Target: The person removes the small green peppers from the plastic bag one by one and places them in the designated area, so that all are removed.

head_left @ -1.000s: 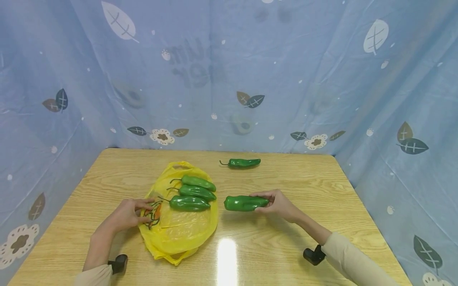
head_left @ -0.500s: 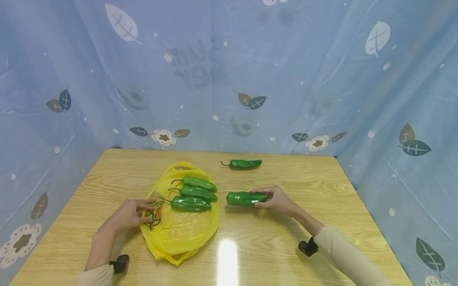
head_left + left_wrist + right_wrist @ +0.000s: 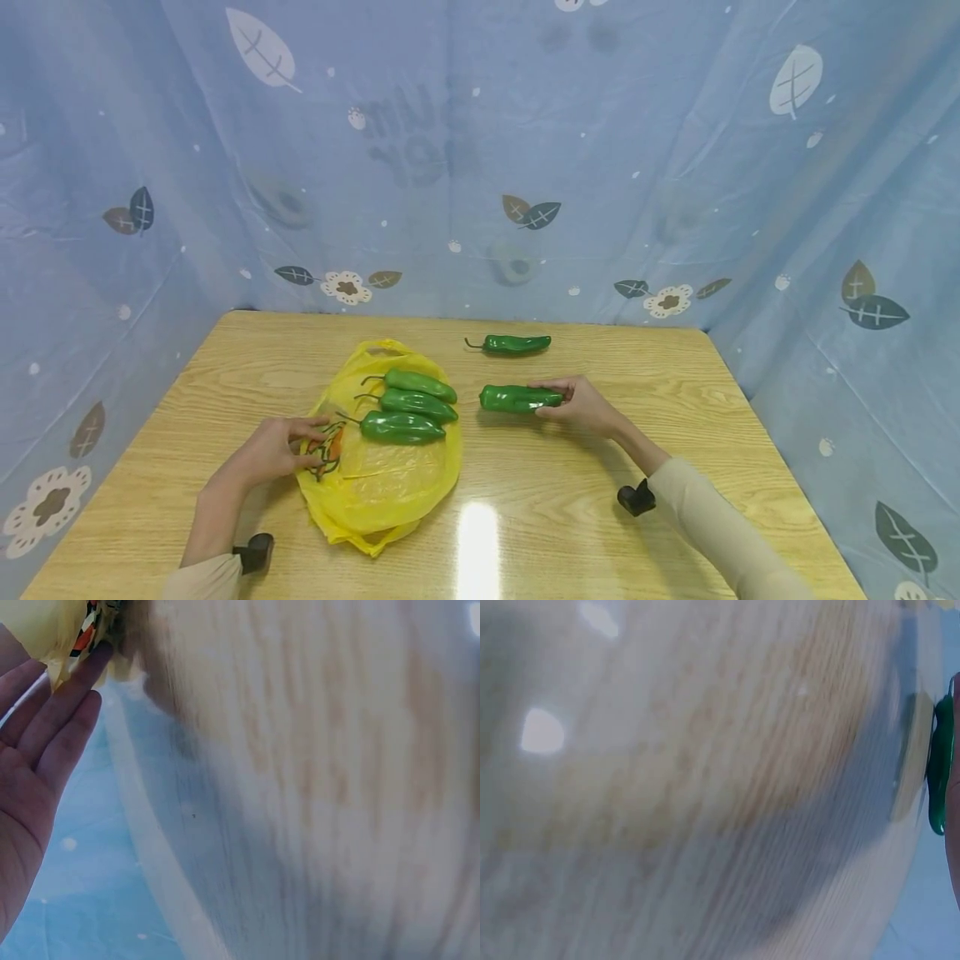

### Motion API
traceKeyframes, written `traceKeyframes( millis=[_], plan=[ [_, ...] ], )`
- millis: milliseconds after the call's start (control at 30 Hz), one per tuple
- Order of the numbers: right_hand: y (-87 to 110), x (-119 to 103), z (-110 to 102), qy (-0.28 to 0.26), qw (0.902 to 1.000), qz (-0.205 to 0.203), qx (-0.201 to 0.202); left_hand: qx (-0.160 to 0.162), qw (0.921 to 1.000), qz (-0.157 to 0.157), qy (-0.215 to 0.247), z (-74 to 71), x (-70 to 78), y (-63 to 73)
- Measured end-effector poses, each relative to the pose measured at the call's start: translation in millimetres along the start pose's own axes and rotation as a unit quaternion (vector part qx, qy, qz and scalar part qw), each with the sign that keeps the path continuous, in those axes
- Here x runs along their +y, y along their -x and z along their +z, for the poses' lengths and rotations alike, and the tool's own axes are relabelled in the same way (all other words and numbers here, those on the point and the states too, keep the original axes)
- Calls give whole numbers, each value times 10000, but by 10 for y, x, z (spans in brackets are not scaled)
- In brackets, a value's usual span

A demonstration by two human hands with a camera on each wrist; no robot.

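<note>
My right hand (image 3: 588,406) grips a large green pepper (image 3: 510,399) by its right end, thumb on the near side and fingers on the far side. The pepper lies level, pointing left, to the right of a yellow plastic bag (image 3: 390,492). In the right wrist view only a strip of the green pepper (image 3: 940,765) shows, at the right edge. My left hand (image 3: 273,450) rests on the bag's left edge, by a printed patch. The left hand's fingers look mostly straight in the left wrist view. Three green peppers (image 3: 402,427) lie side by side on the bag, stems to the left.
Another green pepper (image 3: 517,344), thinner, lies near the back edge of the wooden table (image 3: 637,358). A blue curtain (image 3: 480,150) with leaf prints closes off the back and both sides. A bright reflection shows on the table's front middle.
The right hand has moved away from me, toward the back of the table, with the green pepper in it. The left hand and the bag have stayed in place.
</note>
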State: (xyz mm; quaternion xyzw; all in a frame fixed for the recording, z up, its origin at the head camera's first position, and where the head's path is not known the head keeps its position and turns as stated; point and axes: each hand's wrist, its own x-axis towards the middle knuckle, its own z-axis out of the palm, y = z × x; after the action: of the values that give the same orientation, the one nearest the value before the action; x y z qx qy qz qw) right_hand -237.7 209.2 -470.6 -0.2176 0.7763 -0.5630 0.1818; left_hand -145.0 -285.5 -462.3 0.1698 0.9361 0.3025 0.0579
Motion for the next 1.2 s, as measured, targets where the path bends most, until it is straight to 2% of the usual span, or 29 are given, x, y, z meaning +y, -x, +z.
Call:
traceKeyframes(
  millis=[200, 500, 900, 1067, 1200],
  plan=[
    [-65, 7, -48, 97, 9999, 33, 112, -1, 10000, 69, -31, -5, 11, -2],
    [-200, 94, -148, 150, 9997, 164, -62, 72, 9997, 144, -167, -3, 12, 7],
    [-331, 136, -260, 323, 9993, 179, -114, 49, 9999, 48, -99, -4, 15, 21],
    [-365, 182, -264, 191, 9994, 267, -146, -2, 10000, -13, -13, 5, 7, 23],
    [-371, 231, -267, 220, 9996, 151, -130, 10, 10000, -22, 28, 12, 10, 20]
  ],
)
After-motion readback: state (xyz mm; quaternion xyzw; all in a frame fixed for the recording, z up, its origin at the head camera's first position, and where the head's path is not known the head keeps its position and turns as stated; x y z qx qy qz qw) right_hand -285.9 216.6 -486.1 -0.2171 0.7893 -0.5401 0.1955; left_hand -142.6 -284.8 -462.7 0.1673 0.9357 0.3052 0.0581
